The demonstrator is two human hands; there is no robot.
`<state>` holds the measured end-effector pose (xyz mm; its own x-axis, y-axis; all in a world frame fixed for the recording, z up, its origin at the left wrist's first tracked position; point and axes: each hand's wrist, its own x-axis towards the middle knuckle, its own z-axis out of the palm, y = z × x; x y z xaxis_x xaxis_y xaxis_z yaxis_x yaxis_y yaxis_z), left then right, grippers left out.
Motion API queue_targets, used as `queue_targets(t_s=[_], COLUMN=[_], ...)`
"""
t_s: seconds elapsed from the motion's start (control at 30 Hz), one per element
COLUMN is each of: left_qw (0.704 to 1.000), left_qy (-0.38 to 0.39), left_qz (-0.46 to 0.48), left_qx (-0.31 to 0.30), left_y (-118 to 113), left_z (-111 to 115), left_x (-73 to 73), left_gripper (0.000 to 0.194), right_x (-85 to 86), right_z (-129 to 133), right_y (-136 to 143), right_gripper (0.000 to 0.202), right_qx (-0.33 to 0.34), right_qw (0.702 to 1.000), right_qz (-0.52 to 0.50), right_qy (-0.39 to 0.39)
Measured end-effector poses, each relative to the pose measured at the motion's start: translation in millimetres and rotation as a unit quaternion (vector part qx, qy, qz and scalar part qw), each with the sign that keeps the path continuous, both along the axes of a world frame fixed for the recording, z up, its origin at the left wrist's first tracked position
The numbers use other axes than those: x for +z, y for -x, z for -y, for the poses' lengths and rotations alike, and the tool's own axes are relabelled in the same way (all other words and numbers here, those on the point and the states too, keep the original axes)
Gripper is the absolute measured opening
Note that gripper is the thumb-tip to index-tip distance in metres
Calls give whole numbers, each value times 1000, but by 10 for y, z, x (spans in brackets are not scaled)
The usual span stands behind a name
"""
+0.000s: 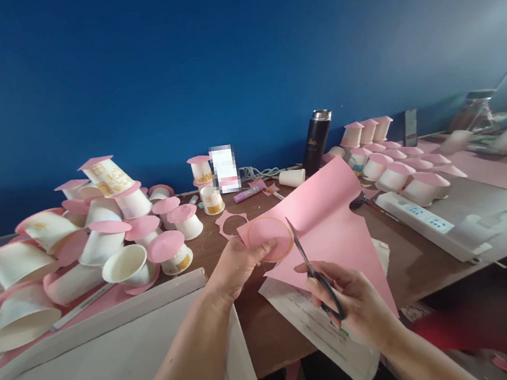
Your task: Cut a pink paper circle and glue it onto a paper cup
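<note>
My left hand [240,265] pinches a sheet of pink paper [327,217] at its left side, thumb on top. Near that thumb, a yellow circle outline [293,234] is drawn on the sheet. In my right hand [348,293] is a pair of scissors [327,292] with black handles. The blades point up and left, at the right edge of the drawn circle. The sheet's far edge curls upward. Behind my left hand lies a pink paper scrap [227,223] with a round hole in it.
Paper cups with pink discs [166,246] crowd the left, more cups [394,176] the right. A black thermos [317,141] stands against the blue wall. A power strip [421,224] lies right of the sheet, a white board [117,363] at front left, printed papers [313,325] below.
</note>
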<state>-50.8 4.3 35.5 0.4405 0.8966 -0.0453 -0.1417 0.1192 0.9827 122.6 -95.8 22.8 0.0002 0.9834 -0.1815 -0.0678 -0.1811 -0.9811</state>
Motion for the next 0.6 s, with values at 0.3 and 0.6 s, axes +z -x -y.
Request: queue_targets(t_s=[0.3, 0.6], left_qw=[1000, 999], left_qy=[0, -2], left_qz=[-2, -23], left_qx=[4, 29], left_y=[-5, 10], left_z=[7, -28], left_x=[17, -44], left_gripper=[42, 42], right_x=[-32, -36], right_z=[16, 20], right_y=[-14, -22], right_gripper=[46, 45], right_qx=[-4, 1], right_qw=[1000, 1000], right_qz=[9, -1], right_qy=[-3, -1])
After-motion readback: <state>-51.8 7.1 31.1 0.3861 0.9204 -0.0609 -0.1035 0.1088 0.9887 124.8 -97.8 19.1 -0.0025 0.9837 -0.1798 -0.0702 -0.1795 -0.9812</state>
